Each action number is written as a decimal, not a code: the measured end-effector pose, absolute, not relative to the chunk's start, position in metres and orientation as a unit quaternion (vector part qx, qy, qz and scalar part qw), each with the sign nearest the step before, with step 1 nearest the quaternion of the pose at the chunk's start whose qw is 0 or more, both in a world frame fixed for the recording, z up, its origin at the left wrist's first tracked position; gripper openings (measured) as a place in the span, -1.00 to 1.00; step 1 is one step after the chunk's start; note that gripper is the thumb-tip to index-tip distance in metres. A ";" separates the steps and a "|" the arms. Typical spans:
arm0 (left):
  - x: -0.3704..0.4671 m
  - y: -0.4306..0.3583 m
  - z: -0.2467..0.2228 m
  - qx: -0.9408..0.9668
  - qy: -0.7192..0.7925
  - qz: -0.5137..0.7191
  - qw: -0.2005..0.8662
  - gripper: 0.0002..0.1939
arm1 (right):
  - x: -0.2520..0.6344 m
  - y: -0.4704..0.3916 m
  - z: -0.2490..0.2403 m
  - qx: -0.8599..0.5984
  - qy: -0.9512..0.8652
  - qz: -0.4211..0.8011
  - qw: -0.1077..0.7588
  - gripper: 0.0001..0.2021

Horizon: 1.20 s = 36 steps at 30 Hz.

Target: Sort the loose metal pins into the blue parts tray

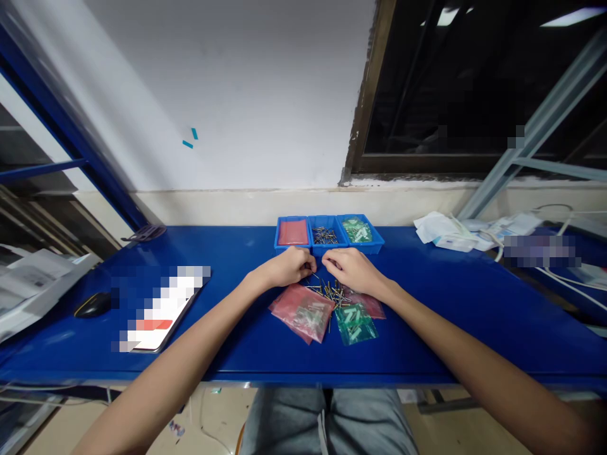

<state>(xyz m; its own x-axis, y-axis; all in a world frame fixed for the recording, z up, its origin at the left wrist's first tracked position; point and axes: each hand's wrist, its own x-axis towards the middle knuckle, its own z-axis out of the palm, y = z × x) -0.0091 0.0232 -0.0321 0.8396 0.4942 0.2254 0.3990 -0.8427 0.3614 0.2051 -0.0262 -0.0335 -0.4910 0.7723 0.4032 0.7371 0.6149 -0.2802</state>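
My left hand point(293, 265) is closed above the pile's left side, with a thin metal pin point(315, 275) showing at its fingertips. Opposite it, my right hand point(353, 268) has its fingers curled and pinched together; what they hold, if anything, is hidden. Beneath both lies a loose pile of thin, screw-like metal pieces point(333, 292), some brass-coloured. Pink plastic bags point(298, 306) lie at the left of the pile, the top one with small pale pieces inside. A green bag point(355, 325) with white pieces sits at the front right, and another pink bag point(376, 308) is partly under my right wrist.
Behind my hands stand three joined blue bins, holding pink bags point(293, 232), metal pieces point(325, 236) and green bags point(357, 229). A lit phone or tablet point(161, 313) and black mouse point(93, 304) lie left. White packets point(446, 231) and cables lie right.
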 end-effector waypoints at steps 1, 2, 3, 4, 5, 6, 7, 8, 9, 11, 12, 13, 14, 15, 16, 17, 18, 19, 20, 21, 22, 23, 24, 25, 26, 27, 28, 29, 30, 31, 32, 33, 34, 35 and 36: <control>-0.006 0.021 -0.034 0.947 0.236 0.169 0.140 -0.75 | 0.205 -0.026 -0.034 -0.440 -0.862 0.035 0.251 -0.78; -0.003 0.019 -0.036 0.946 0.237 0.182 0.128 -0.77 | 0.206 -0.026 -0.034 -0.443 -0.860 0.036 0.250 -0.78; 0.000 0.017 -0.039 0.944 0.241 0.194 0.118 -0.79 | 0.206 -0.026 -0.034 -0.447 -0.859 0.036 0.248 -0.78; 0.003 0.015 -0.041 0.941 0.246 0.205 0.111 -0.80 | 0.206 -0.026 -0.034 -0.451 -0.857 0.037 0.246 -0.78; 0.005 0.014 -0.044 0.937 0.253 0.214 0.106 -0.81 | 0.206 -0.025 -0.034 -0.454 -0.857 0.037 0.242 -0.79; 0.007 0.012 -0.046 0.934 0.260 0.221 0.101 -0.81 | 0.206 -0.025 -0.035 -0.457 -0.856 0.036 0.239 -0.80; 0.009 0.010 -0.047 0.932 0.267 0.226 0.097 -0.81 | 0.206 -0.025 -0.035 -0.460 -0.855 0.034 0.236 -0.81; 0.010 0.009 -0.048 0.929 0.273 0.230 0.096 -0.82 | 0.206 -0.024 -0.035 -0.461 -0.855 0.033 0.235 -0.82; 0.011 0.008 -0.048 0.927 0.279 0.233 0.095 -0.82 | 0.207 -0.024 -0.035 -0.462 -0.855 0.033 0.234 -0.83; 0.012 0.005 -0.047 0.920 0.296 0.238 0.097 -0.85 | 0.207 -0.023 -0.034 -0.465 -0.854 0.034 0.229 -0.85; 0.013 0.003 -0.047 0.915 0.308 0.240 0.099 -0.86 | 0.207 -0.023 -0.034 -0.467 -0.854 0.034 0.225 -0.86; 0.013 0.002 -0.046 0.910 0.319 0.244 0.102 -0.88 | 0.207 -0.023 -0.034 -0.469 -0.855 0.036 0.220 -0.87; 0.014 0.001 -0.045 0.904 0.330 0.249 0.106 -0.88 | 0.207 -0.023 -0.035 -0.469 -0.855 0.039 0.217 -0.87; 0.014 -0.001 -0.044 0.898 0.340 0.255 0.111 -0.88 | 0.207 -0.023 -0.035 -0.467 -0.857 0.042 0.215 -0.87; 0.015 -0.002 -0.044 0.893 0.347 0.262 0.115 -0.89 | 0.207 -0.023 -0.035 -0.463 -0.859 0.044 0.214 -0.87; 0.015 -0.002 -0.044 0.889 0.352 0.269 0.117 -0.90 | 0.207 -0.023 -0.036 -0.458 -0.862 0.045 0.213 -0.87; 0.015 -0.003 -0.044 0.887 0.354 0.274 0.118 -0.90 | 0.207 -0.022 -0.036 -0.454 -0.864 0.042 0.213 -0.87; 0.015 -0.003 -0.044 0.885 0.354 0.277 0.118 -0.90 | 0.207 -0.022 -0.037 -0.450 -0.866 0.037 0.214 -0.87; 0.016 -0.003 -0.044 0.885 0.354 0.279 0.118 -0.90 | 0.207 -0.022 -0.037 -0.449 -0.867 0.030 0.216 -0.87; 0.016 -0.003 -0.043 0.884 0.354 0.281 0.118 -0.90 | 0.207 -0.022 -0.038 -0.448 -0.867 0.025 0.218 -0.88; 0.016 -0.003 -0.043 0.884 0.352 0.283 0.118 -0.90 | 0.207 -0.021 -0.038 -0.449 -0.866 0.022 0.220 -0.88; 0.016 -0.003 -0.042 0.885 0.348 0.286 0.119 -0.89 | 0.207 -0.020 -0.039 -0.451 -0.864 0.022 0.223 -0.88; 0.016 -0.003 -0.042 0.885 0.344 0.290 0.119 -0.89 | 0.208 -0.020 -0.040 -0.452 -0.862 0.024 0.227 -0.88; 0.016 -0.004 -0.041 0.886 0.338 0.296 0.117 -0.89 | 0.208 -0.019 -0.041 -0.454 -0.860 0.028 0.231 -0.89; 0.015 -0.004 -0.041 0.887 0.330 0.302 0.116 -0.89 | 0.208 -0.018 -0.041 -0.454 -0.858 0.032 0.236 -0.88; 0.015 -0.004 -0.041 0.888 0.321 0.308 0.115 -0.89 | 0.208 -0.017 -0.042 -0.454 -0.856 0.035 0.244 -0.88; 0.015 -0.003 -0.041 0.890 0.311 0.315 0.114 -0.90 | 0.209 -0.016 -0.043 -0.453 -0.854 0.036 0.253 -0.87; 0.015 -0.003 -0.042 0.891 0.302 0.320 0.112 -0.91 | 0.209 -0.015 -0.044 -0.452 -0.852 0.036 0.263 -0.86; 0.015 -0.003 -0.042 0.893 0.294 0.323 0.109 -0.91 | 0.208 -0.015 -0.045 -0.451 -0.849 0.035 0.273 -0.86; 0.015 -0.003 -0.043 0.895 0.290 0.323 0.105 -0.90 | 0.208 -0.014 -0.045 -0.451 -0.846 0.034 0.282 -0.85; 0.014 -0.003 -0.043 0.896 0.290 0.320 0.099 -0.88 | 0.208 -0.014 -0.045 -0.451 -0.843 0.033 0.290 -0.85; 0.014 -0.003 -0.044 0.897 0.296 0.316 0.091 -0.87 | 0.207 -0.014 -0.045 -0.452 -0.841 0.033 0.297 -0.84; 0.013 -0.003 -0.044 0.896 0.306 0.311 0.080 -0.86 | 0.207 -0.015 -0.045 -0.452 -0.838 0.035 0.304 -0.84; 0.013 -0.003 -0.043 0.895 0.318 0.307 0.068 -0.86 | 0.206 -0.015 -0.044 -0.451 -0.836 0.038 0.311 -0.83; 0.012 -0.003 -0.043 0.892 0.329 0.304 0.058 -0.87 | 0.205 -0.016 -0.043 -0.450 -0.834 0.043 0.317 -0.83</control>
